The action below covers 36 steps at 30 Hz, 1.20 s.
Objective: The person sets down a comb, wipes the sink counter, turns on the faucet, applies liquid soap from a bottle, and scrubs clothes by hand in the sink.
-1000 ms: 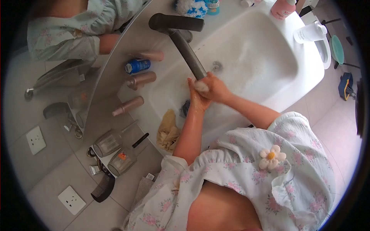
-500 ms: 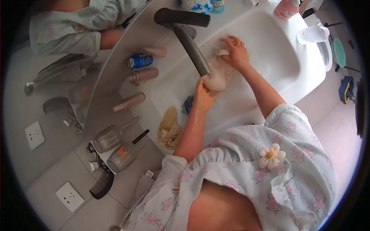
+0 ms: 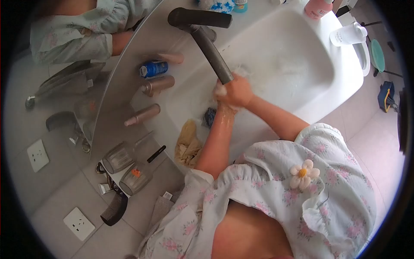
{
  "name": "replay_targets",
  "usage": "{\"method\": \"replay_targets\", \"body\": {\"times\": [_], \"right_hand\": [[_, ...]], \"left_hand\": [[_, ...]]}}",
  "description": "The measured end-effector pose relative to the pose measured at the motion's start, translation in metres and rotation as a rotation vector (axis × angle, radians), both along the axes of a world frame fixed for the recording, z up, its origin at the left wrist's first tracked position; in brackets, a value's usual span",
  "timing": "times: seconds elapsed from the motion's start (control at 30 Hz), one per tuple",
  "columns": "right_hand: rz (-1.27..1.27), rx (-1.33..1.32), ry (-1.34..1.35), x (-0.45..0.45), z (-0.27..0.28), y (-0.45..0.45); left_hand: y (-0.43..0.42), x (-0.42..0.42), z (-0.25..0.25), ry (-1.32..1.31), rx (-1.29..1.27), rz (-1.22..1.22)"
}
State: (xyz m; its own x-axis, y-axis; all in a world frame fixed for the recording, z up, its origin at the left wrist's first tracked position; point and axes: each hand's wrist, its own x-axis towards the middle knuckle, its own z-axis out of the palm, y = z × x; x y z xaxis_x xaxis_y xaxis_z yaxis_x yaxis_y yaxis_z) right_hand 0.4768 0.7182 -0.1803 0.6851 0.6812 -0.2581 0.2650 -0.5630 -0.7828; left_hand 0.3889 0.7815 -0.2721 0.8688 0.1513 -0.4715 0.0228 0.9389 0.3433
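Both hands are pressed together beneath the spout of the dark faucet (image 3: 211,52), over the white sink (image 3: 297,73). My right hand (image 3: 239,91) is closed around a thin, wet, whitish cloth (image 3: 220,90), bunched up so only small bits show. My left hand (image 3: 223,102) sits against it, mostly covered by the right one, its fingers wrapped around the same cloth. Water and suds wet the left wrist. A small dark bunched cloth (image 3: 210,117) lies in the sink beside my left forearm. On the sink's near left edge rests a crumpled beige cloth (image 3: 187,144).
Along the mirror stand a blue bottle (image 3: 154,68) and pinkish bottles (image 3: 158,85). A pink pump bottle (image 3: 318,8) and a white bottle (image 3: 348,34) are on the far right rim. A shelf at left holds glass cups (image 3: 136,178) and a black comb (image 3: 114,209).
My right hand has moved left and toward me, joining my left hand under the spout. The whitish cloth, stretched out between the hands before, is now bunched inside them.
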Motion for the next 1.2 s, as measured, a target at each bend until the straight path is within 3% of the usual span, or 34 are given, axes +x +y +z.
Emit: {"method": "replay_targets", "body": {"times": [0.03, 0.07, 0.1, 0.17, 0.2, 0.27, 0.3, 0.37, 0.43, 0.47, 0.5, 0.57, 0.6, 0.7, 0.73, 0.77, 0.83, 0.9, 0.93, 1.0, 1.07, 1.13, 1.17, 1.2], "right_hand": [[-0.204, 0.099, -0.027, 0.015, -0.005, -0.001], [-0.078, 0.044, -0.112, 0.040, -0.019, -0.004], [0.049, -0.012, -0.192, 0.062, -0.035, -0.011], [0.072, 0.035, -0.498, 0.086, -0.049, -0.036], [-0.050, -0.001, -0.527, 0.087, -0.052, -0.042], [-0.305, -0.074, -0.577, 0.079, -0.060, -0.048], [-0.195, 0.012, -0.405, 0.065, -0.067, -0.045], [0.020, 0.176, -0.070, 0.032, -0.076, -0.032], [0.303, 0.326, -0.072, 0.001, -0.053, -0.014], [0.251, 0.412, -0.205, -0.009, -0.027, -0.013], [0.196, 0.496, -0.331, -0.019, 0.002, -0.016], [0.287, 0.457, -0.267, -0.039, 0.032, -0.020], [0.336, 0.436, -0.247, -0.041, 0.039, -0.019], [0.215, -0.157, -0.183, -0.015, 0.016, 0.004], [0.064, -0.074, -0.023, 0.002, 0.005, 0.006], [-0.091, 0.013, 0.136, 0.024, -0.009, 0.005], [0.133, -0.006, -0.147, 0.061, -0.055, -0.009], [0.176, -0.003, -0.374, 0.082, -0.056, -0.037], [0.055, -0.008, -0.467, 0.088, -0.057, -0.046], [-0.209, -0.021, -0.631, 0.087, -0.059, -0.060], [-0.092, 0.086, -0.340, 0.059, -0.075, -0.052], [0.046, 0.142, -0.098, 0.026, -0.071, -0.037], [0.119, 0.147, 0.008, 0.005, -0.060, -0.027], [0.137, 0.302, -0.057, -0.008, -0.041, -0.024]], "left_hand": [[0.005, 0.004, -0.007, 0.038, -0.095, -0.103], [-0.005, 0.013, 0.018, 0.332, 0.049, -0.064], [-0.002, 0.008, 0.018, 0.302, 0.103, -0.067], [0.008, -0.007, 0.015, 0.246, 0.204, -0.063], [0.008, -0.007, 0.057, 0.259, 0.175, -0.085], [0.012, -0.019, 0.059, 0.338, 0.048, -0.063], [0.013, -0.022, 0.060, 0.383, -0.015, -0.061], [0.011, -0.015, 0.058, 0.221, -0.046, -0.107], [0.018, -0.011, 0.032, 0.004, -0.118, -0.098], [0.029, -0.020, -0.013, -0.126, -0.178, -0.065], [0.020, -0.015, 0.014, -0.040, -0.149, -0.043], [0.002, 0.000, 0.075, 0.134, -0.093, -0.004], [-0.002, 0.000, 0.059, 0.040, -0.138, -0.007], [-0.015, 0.002, -0.003, -0.241, -0.261, -0.015], [-0.019, -0.007, -0.017, -0.317, -0.301, -0.013], [-0.016, -0.007, -0.014, -0.097, -0.144, -0.003], [-0.009, -0.007, -0.006, 0.381, 0.128, -0.074], [0.000, -0.005, 0.029, 0.364, 0.206, -0.140], [0.016, -0.020, 0.000, 0.246, 0.052, -0.140], [0.017, -0.017, 0.035, 0.475, -0.026, -0.086], [0.009, -0.008, 0.062, 0.502, -0.076, -0.099], [0.004, 0.001, 0.071, 0.320, -0.098, -0.155], [0.011, -0.001, 0.047, 0.161, 0.068, -0.217], [0.024, -0.007, 0.003, 0.003, 0.232, -0.277]]}}
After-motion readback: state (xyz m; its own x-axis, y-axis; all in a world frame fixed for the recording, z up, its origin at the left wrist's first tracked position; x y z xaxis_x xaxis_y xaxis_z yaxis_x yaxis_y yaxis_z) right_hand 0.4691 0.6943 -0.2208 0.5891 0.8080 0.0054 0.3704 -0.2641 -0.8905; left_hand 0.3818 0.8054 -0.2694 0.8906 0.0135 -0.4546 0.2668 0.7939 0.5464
